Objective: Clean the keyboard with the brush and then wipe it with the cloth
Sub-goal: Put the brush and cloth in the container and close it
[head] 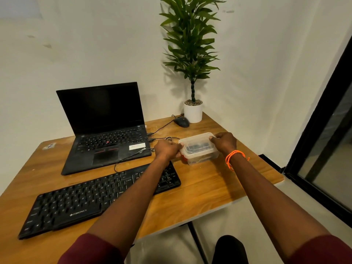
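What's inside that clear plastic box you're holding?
Through the clear plastic box, lid on, something dark shows near the top and something red-orange at its lower left corner. The walls blur them, so I cannot tell whether they are brush or cloth.

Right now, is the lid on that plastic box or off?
On. The lid sits flat across the plastic box, with both hands gripping its ends.
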